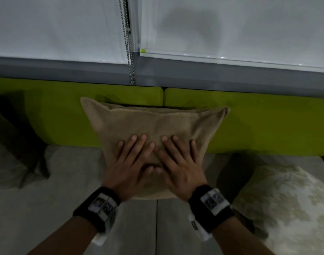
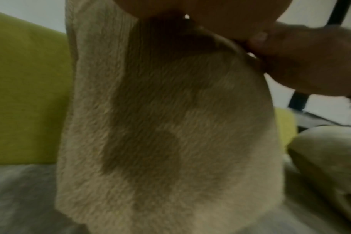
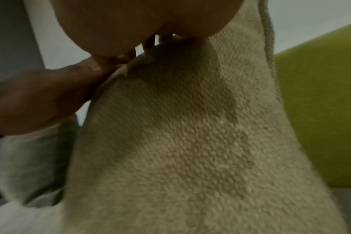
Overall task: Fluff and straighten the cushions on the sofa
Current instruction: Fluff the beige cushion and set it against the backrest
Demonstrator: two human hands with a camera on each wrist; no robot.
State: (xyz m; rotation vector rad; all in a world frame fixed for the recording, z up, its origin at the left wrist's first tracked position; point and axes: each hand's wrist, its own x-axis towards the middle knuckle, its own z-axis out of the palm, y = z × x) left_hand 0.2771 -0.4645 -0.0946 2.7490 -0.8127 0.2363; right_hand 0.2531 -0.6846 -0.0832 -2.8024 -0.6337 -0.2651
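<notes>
**Both hands flat on the tan cushion**

Both of my hands press side by side on the front of the tan cushion (image 1: 157,126), fingers straight and slightly fanned. My left hand (image 1: 132,162) covers the lower middle of the fabric, and my right hand (image 1: 179,164) lies just beside it, the thumbs meeting between them. Neither hand curls around anything; the palms push into the nubbly fabric, and the wrist views show it dented under them.

That cushion stands upright on the grey seat (image 1: 47,208) of the sofa, leaning back against the green backrest (image 1: 65,111), right in front of the gap where two backrest sections meet. Its top corners stick out to either side.

To my left a dark grey cushion (image 1: 12,144) lies slumped on the seat, apart from the tan one. To my right a pale patterned cushion (image 1: 290,208) rests on the seat. Behind the sofa hang white roller blinds (image 1: 231,30) with a bead chain (image 1: 129,52) between them.
</notes>
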